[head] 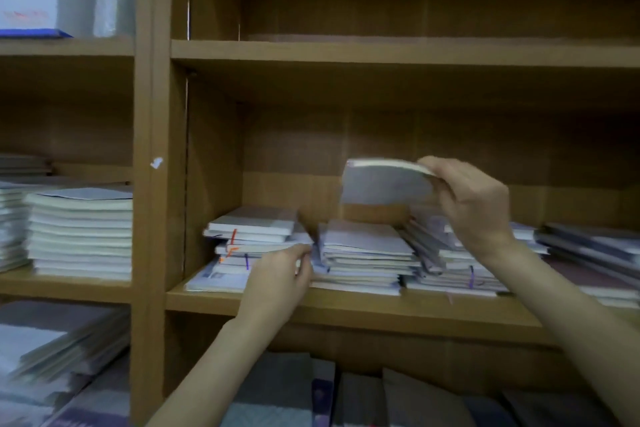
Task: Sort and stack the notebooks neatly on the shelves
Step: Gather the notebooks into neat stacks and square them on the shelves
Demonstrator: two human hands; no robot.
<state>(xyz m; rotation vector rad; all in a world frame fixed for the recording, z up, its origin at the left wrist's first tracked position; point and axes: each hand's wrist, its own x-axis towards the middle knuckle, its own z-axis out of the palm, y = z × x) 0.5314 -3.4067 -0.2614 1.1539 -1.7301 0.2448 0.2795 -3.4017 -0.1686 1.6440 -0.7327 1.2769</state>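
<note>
Lowest and nearest us, a row of dark and checked covers (277,392) lies on the bottom shelf, blurred, not part of the step. Above it, the middle shelf (381,310) carries several uneven piles: left pile (252,239), askew, with orange and purple marks on its edges; centre pile (363,253), fairly square; right pile (457,267), slumped and fanned; a further dark-covered heap (588,246) at far right. Our left hand (277,281) rests at the gap between left and centre piles, fingers curled against the left pile's edge; whether it pinches a sheet we cannot tell. Our right hand (474,201) grasps one grey notebook (384,184) by its right edge, thumb above, held up clear of the piles and bowed by the grip. Neat stack (79,232) in the neighbouring bay serves as the model. Judgement: the step is placing the held notebook on a matching pile. To do it well, we should flatten the notebook first, steady the receiving pile with the left hand, lower it spine-aligned and square to the front edge. Risk: the slumped right pile may slide if brushed.
</note>
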